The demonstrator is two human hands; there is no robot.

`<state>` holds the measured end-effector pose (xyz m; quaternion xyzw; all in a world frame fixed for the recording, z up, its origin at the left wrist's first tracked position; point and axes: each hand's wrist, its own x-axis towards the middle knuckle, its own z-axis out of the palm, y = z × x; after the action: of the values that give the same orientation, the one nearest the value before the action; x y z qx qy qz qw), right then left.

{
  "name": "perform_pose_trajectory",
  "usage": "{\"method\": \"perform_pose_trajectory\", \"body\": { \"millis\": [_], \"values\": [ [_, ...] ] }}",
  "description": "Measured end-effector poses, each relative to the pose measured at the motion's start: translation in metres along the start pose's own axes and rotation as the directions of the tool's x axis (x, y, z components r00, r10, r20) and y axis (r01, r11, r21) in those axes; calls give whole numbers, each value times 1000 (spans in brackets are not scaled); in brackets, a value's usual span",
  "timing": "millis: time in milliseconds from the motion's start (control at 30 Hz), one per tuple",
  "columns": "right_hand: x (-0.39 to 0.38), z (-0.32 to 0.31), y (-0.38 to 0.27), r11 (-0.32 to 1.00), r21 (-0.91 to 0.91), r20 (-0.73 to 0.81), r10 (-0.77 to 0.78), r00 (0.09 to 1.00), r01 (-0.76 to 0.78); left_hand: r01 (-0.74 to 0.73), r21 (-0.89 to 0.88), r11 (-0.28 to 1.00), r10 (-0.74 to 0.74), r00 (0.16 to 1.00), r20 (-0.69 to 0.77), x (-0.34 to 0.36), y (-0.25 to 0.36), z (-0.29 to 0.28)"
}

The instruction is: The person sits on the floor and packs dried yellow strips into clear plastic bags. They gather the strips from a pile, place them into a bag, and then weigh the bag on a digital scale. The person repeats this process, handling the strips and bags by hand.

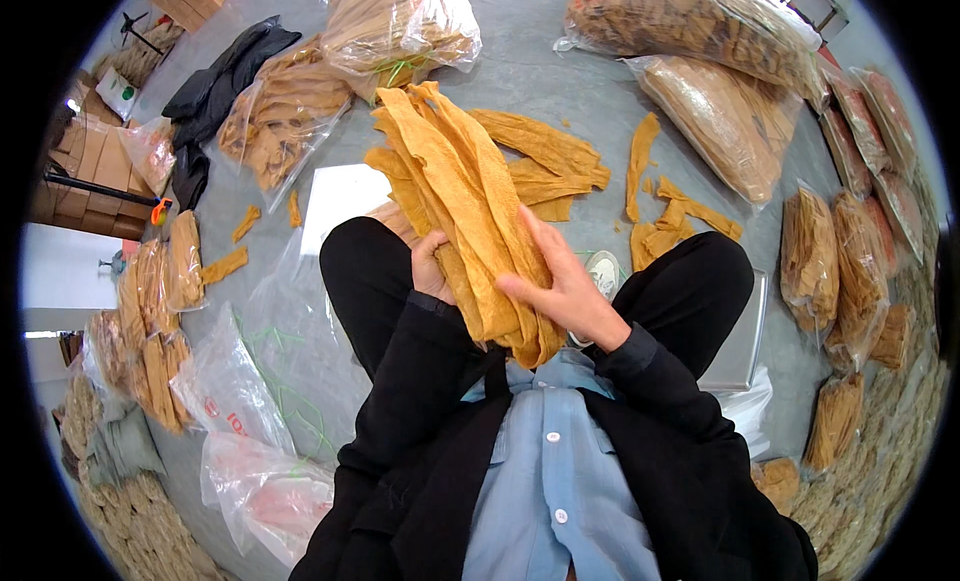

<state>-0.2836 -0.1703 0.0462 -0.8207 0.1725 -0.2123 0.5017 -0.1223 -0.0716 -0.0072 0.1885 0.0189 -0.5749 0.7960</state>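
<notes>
Both my hands hold a long bundle of wrinkled mustard-yellow dried sheets upright over my lap. My left hand grips its left side, partly behind it. My right hand wraps round the right side, thumb across the front face. More yellow sheets lie on the grey floor just beyond, with loose strips and pieces to the right. A white flat object lies behind my left knee.
Bagged brown sheets lie at the upper right and top, with more bundles along the right. Left are bundles, crumpled clear plastic bags, dark fabric and cardboard boxes. A metal tray is beside my right knee.
</notes>
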Motion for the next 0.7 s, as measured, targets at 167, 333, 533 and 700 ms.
{"method": "perform_pose_trajectory", "body": {
  "millis": [167, 333, 533, 700],
  "values": [
    [-5, -1, 7, 961, 153, 194, 199, 961, -230, 61, -2, 998, -61, 998, -16, 3, 2, -9],
    [-5, -4, 24, 797, 459, 259, 303, 917, -393, 44, 25, 999, -42, 998, -54, 4, -3, 6],
    [-8, -7, 30, 652, 688, 233, 218, 948, -319, 4, 80, 997, 6, 993, -120, 7, -3, 6],
    [-10, -5, 30, 571, 747, 249, 236, 939, -341, -27, 175, 984, 55, 986, -157, 2, -6, 11]
  ]
}}
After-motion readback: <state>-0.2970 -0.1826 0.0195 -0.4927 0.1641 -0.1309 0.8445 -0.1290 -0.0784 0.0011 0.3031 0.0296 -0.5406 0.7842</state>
